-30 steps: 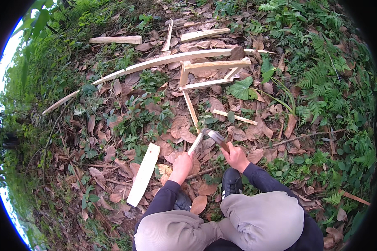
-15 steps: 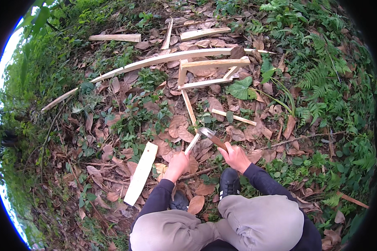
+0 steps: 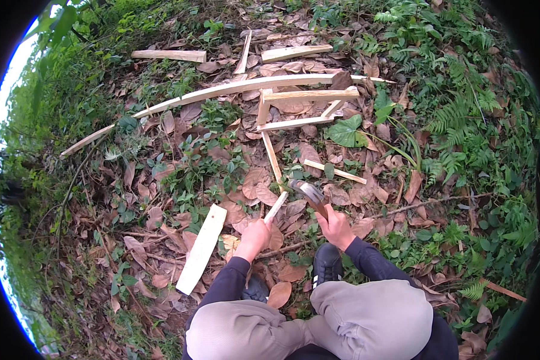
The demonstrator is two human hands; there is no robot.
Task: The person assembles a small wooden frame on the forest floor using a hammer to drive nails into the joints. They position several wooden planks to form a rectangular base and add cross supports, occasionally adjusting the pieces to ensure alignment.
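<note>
My left hand (image 3: 256, 238) is closed round a short pale wooden stick (image 3: 276, 207), which slants up and away from my fingers. My right hand (image 3: 335, 227) grips a claw hammer (image 3: 308, 192) by its brown handle. The hammer's metal head hovers just right of the stick's far end; a small gap shows between them. A thin wooden strip (image 3: 271, 156) runs from near that end to a small wooden frame (image 3: 311, 96) lying farther off. Any nail at the stick's end is too small to make out.
Beyond the frame a long curved wooden strip (image 3: 222, 89) crosses the leafy ground. A wide board (image 3: 203, 249) lies left of my left hand, and a short stick (image 3: 335, 171) beyond the hammer. More offcuts (image 3: 169, 55) are at the back. Ferns (image 3: 456, 120) grow on the right.
The hammer has tilted in my right hand, its head moving slightly right and away from the stick's end. My left hand and the stick stay in place. The view has shifted slightly.
</note>
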